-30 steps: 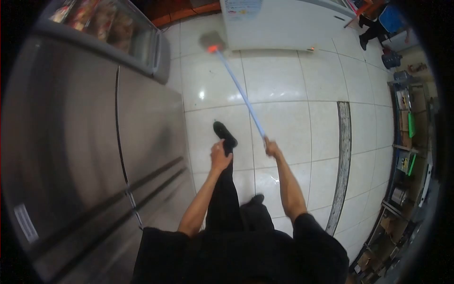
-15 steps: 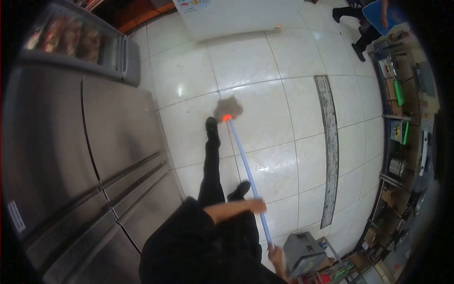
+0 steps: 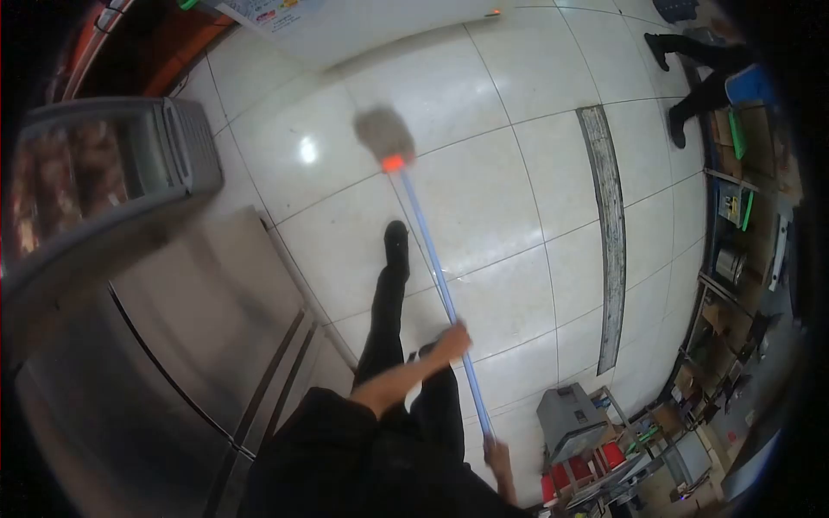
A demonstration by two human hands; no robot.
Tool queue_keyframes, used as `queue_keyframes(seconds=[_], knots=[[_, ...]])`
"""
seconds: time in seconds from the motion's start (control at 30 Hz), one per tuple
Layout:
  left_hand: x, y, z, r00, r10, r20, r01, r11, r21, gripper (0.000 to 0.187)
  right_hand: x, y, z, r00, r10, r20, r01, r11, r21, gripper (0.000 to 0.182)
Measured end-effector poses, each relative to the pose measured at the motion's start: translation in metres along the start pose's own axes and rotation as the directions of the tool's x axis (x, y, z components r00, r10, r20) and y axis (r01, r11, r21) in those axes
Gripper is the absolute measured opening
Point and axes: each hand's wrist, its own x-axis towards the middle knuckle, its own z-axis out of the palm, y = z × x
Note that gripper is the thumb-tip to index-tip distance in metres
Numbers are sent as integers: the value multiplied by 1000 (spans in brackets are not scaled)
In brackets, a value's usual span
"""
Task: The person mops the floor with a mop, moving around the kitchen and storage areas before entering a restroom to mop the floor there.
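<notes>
A mop with a light blue handle (image 3: 423, 226) slants across the tiled floor in front of me. Its shaggy grey-brown head (image 3: 382, 129), slightly blurred, rests on the tiles beyond my forward shoe, joined to the handle by an orange socket (image 3: 394, 163). Partway down the handle, my left hand (image 3: 454, 340) is wrapped around it. My right hand (image 3: 497, 456) closes on the handle close to its near end.
Steel refrigerator doors (image 3: 199, 337) and a glass-topped display freezer (image 3: 104, 181) line the left. A white appliance (image 3: 345, 34) stands ahead. A drain grate (image 3: 609, 233) crosses the floor at right, before cluttered shelves (image 3: 734, 207). Another person's legs (image 3: 695, 95) show at upper right.
The mop head has slid forward and a little left over the tiles. My left hand has moved forward with the handle. The view has shifted, and the other person's legs appear farther right.
</notes>
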Motion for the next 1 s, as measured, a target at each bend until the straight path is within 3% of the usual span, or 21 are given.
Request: queue_keyframes(seconds=[0.03, 0.1, 0.17, 0.2, 0.23, 0.27, 0.33, 0.37, 0.47, 0.5, 0.53, 0.57, 0.6, 0.67, 0.73, 0.83, 0.87, 0.9, 0.93, 0.97, 1.0], knots=[[-26, 37, -43, 967, 222, 122, -238, 961, 143, 14, -41, 39, 9, 998, -23, -57, 18, 996, -85, 52], [-26, 30, -58, 943, 299, 143, -312, 946, 82, 12, -68, -49, -9, 935, 355, -27, -351, 932, 85, 51], [-10, 12, -103, 900, 375, 223, -409, 902, 138, 6, -29, -67, -3, 976, 209, -67, -203, 976, 83, 50], [14, -20, -102, 978, 150, 144, -138, 986, -90, 9, 1, -75, 5, 974, 207, -90, -194, 972, 131, 50], [44, -74, -90, 944, 223, -243, -266, 950, -163, 9, 42, -130, -5, 952, -177, -250, 200, 977, 70, 49], [94, -118, -134, 944, 329, 2, -328, 943, 54, 10, 90, -161, -12, 994, 75, -77, -57, 976, 209, 48], [154, -175, -218, 871, 411, -270, -345, 902, 261, 12, 165, -241, -31, 997, 31, -73, -3, 933, 360, 51], [170, -162, -263, 958, 258, -125, -165, 852, 498, 12, 192, -245, -25, 985, -69, -158, 112, 953, 281, 53], [168, -121, -231, 969, 237, 69, -233, 790, 567, 9, 174, -188, -28, 995, -27, -99, 59, 939, 338, 48], [165, -130, -135, 956, 288, -48, -228, 839, 493, 8, 147, -152, -37, 998, 34, -47, -13, 926, 377, 46], [151, -117, -54, 929, 351, -114, -311, 911, 271, 12, 124, -63, -18, 986, -123, -112, 139, 980, 145, 44], [117, -44, -26, 971, 236, 50, -238, 909, 341, 12, 81, -3, -20, 987, 161, 25, -162, 952, 260, 48], [77, 10, 21, 917, 335, -219, -312, 941, 132, 12, 29, 21, -33, 964, 266, -10, -250, 917, 310, 48], [24, 111, 87, 945, 273, 182, -294, 951, 100, 10, -70, 95, -38, 902, 398, -166, -335, 889, 311, 51], [-10, 179, 107, 851, 427, 307, -476, 874, 104, 13, -131, 132, -39, 835, 415, -363, -363, 909, 205, 55], [9, 178, 89, 813, 406, 416, -472, 880, 63, 13, -111, 129, -41, 850, 347, -396, -327, 937, 120, 54], [33, 160, 72, 843, 285, 456, -370, 923, 107, 12, -79, 127, -40, 885, 273, -378, -233, 961, 148, 53], [70, 94, 130, 941, 222, 255, -239, 970, 39, 12, -39, 119, -39, 895, 53, -442, -81, 996, -44, 55], [101, 53, 97, 932, 256, -256, -304, 938, -167, 12, 9, 72, -54, 931, 270, -247, -191, 934, 302, 56], [163, 26, 17, 924, 382, 18, -348, 820, 454, 11, 61, 28, -63, 953, 181, -244, -81, 926, 370, 56], [200, 0, -67, 972, 226, 65, -233, 888, 397, 9, 118, -16, -73, 977, 130, -170, -42, 896, 441, 55]])
